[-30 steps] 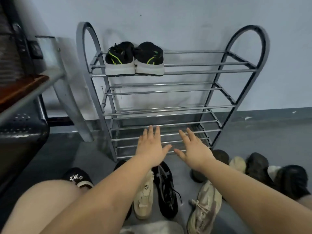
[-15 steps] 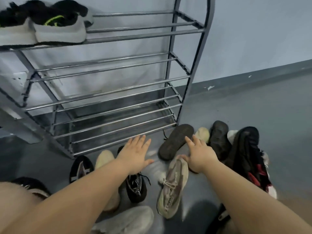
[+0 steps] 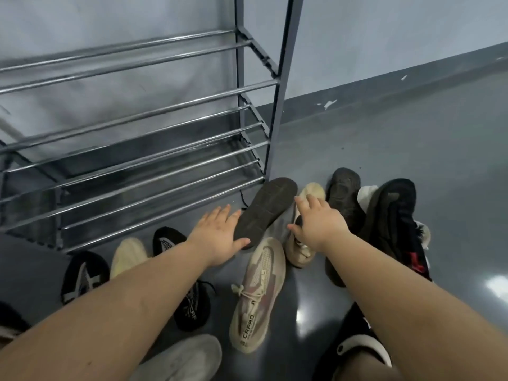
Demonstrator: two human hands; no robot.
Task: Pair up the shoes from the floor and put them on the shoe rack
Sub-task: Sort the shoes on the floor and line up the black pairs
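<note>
Nearest shoes: a grey shoe and a black-and-white slipper are lying closest to the person on the floor.
Front row: a black knit sneaker, a cream shoe and another black shoe are sitting just before the shoe rack and its lowest rails.
Beige laced sneaker: lying toe-away, between the two forearms.
Left hand: fingers are spread and released, gripping nothing, thumb beside the heel of the upturned dark shoe.
Right hand: fingers are loosely extended over a cream sneaker; contact is likely, but no closed grip is showing.
Far pile: a brown shoe and a black-and-red shoe are lying touching each other near the rack's right post.
Change: a second ago both hands were hovering before the lower rails; they are now reaching right, down into the pile, and the view is following.
Meaning: the rails in view are standing bare and the next shoes are seemingly being picked, so most pairing is remaining.
</note>
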